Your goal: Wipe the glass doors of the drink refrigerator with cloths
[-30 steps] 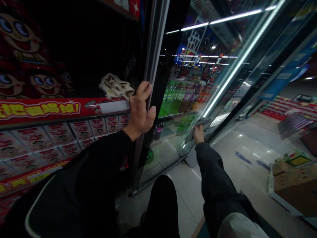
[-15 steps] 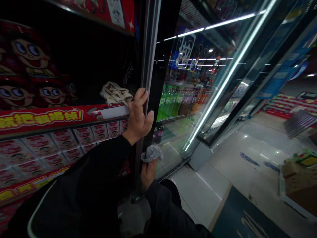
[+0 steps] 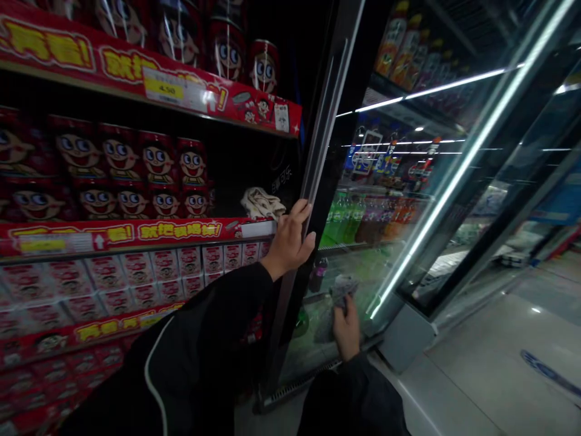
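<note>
Now the right hand [image 3: 347,330], clutching crumpled grey cloth [image 3: 344,286], has moved outward, likely wiping clear glass [image 3: 374,266]; the left hand [image 3: 289,247], unclenched, touches silver framing [image 3: 321,133].

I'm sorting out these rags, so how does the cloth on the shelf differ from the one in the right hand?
The shelf cloth is cream; the held cloth is grey. The shelf cloth lies bunched on the shelf, while the held cloth is gripped by the right hand, in front of the glass door. Both look rumpled.
</note>
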Demonstrator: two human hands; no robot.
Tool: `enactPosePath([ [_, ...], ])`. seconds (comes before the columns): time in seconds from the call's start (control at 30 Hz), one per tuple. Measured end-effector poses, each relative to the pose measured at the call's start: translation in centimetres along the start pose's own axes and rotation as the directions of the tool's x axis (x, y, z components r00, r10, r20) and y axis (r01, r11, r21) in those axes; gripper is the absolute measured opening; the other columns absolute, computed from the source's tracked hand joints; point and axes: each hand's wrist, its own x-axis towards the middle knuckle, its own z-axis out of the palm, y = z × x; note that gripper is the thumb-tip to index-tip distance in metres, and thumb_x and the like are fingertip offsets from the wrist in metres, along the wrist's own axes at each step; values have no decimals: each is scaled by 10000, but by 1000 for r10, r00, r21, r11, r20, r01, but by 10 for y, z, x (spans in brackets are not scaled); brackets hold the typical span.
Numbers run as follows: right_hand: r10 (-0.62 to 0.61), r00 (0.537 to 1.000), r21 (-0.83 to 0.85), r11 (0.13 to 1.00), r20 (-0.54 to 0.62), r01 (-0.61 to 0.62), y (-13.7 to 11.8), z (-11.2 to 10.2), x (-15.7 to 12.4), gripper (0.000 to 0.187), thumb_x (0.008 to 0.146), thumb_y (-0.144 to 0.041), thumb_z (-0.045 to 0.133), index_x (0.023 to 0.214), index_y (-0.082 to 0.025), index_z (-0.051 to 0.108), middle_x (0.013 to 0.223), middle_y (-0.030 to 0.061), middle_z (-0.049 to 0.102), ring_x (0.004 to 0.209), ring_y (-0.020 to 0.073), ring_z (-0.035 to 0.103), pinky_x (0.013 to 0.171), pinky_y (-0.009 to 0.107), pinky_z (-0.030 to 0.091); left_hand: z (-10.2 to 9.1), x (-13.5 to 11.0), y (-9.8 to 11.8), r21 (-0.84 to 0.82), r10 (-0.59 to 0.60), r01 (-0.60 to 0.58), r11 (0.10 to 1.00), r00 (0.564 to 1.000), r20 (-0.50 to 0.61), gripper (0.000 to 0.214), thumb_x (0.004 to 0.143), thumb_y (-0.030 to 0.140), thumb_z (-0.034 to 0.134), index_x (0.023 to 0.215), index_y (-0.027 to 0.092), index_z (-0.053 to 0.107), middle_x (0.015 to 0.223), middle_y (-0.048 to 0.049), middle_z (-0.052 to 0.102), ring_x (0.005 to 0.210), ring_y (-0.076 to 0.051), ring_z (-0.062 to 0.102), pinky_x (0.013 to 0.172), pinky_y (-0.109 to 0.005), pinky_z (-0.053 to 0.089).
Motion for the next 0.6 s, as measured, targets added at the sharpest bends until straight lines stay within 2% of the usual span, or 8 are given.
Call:
enactPosePath([
  [0.13, 148, 989, 90, 985, 10, -148, -44, -26, 14, 422, 891, -449, 557, 1158, -222, 793, 1151, 108, 820, 1084, 325, 752, 979, 456, 599, -41, 20, -11, 48, 24, -30, 998, 993, 115, 505, 1111, 369, 470, 1588, 211, 421, 1592, -206, 607, 1483, -320, 630, 1176, -530, 542],
  [0.2, 163, 986, 130, 978, 30, -165, -70, -38, 16, 399, 875, -438, 568, 1122, -226, 800, 1218, 104, 815, 1164, 316, 735, 1007, 428, 577, -63, 39, -18, 153, -170, 154, 976, 980, 100, 493, 1076, 362, 514, 1544, 209, 479, 1573, -187, 599, 1477, -332, 613, 1233, -562, 512],
  [0.23, 162, 986, 154, 974, 37, -165, -83, -42, 17, 399, 868, -437, 572, 1119, -223, 799, 1261, 105, 807, 1214, 317, 717, 1035, 426, 560, -73, 49, -22, 232, -331, 304, 924, 940, 87, 528, 1057, 360, 540, 1556, 195, 485, 1579, -201, 582, 1485, -359, 597, 1253, -586, 494],
  [0.3, 146, 988, 215, 965, 46, -153, -109, -47, 16, 415, 862, -435, 584, 1148, -219, 794, 1313, 105, 789, 1277, 325, 682, 1086, 435, 528, -88, 70, -30, 409, -642, 564, 717, 763, 74, 669, 1029, 384, 590, 1645, 174, 435, 1629, -254, 522, 1511, -449, 557, 1260, -661, 463],
  [0.37, 120, 989, 277, 951, 84, -139, -133, -49, 13, 428, 858, -413, 609, 1199, -226, 787, 1317, 102, 780, 1284, 332, 674, 1100, 448, 516, -96, 84, -38, 551, -812, 642, 533, 571, 120, 828, 1019, 484, 619, 1745, 214, 327, 1716, -295, 427, 1570, -555, 473, 1241, -745, 429],
  [0.43, 92, 986, 333, 933, 142, -135, -153, -47, 10, 432, 849, -384, 645, 1232, -239, 782, 1331, 95, 772, 1296, 329, 675, 1102, 444, 521, -98, 90, -46, 611, -868, 626, 485, 432, 246, 919, 1008, 604, 611, 1792, 291, 247, 1780, -285, 357, 1607, -600, 418, 1225, -756, 425],
  [0.53, 130, 964, 472, 852, 233, -229, -177, -41, 3, 487, 852, -398, 656, 1314, -265, 737, 1339, 65, 775, 1291, 308, 696, 1096, 428, 546, -93, 87, -57, 592, -849, 612, 524, 319, 422, 913, 964, 630, 664, 1766, 326, 353, 1729, -241, 472, 1521, -532, 570, 1202, -635, 498],
  [0.6, 178, 939, 567, 758, 294, -321, -187, -37, 0, 523, 863, -438, 632, 1361, -291, 694, 1329, 35, 778, 1245, 290, 723, 1085, 427, 567, -89, 81, -64, 564, -821, 604, 563, 327, 469, 788, 934, 540, 724, 1664, 308, 540, 1614, -193, 612, 1430, -445, 665, 1193, -541, 528],
])
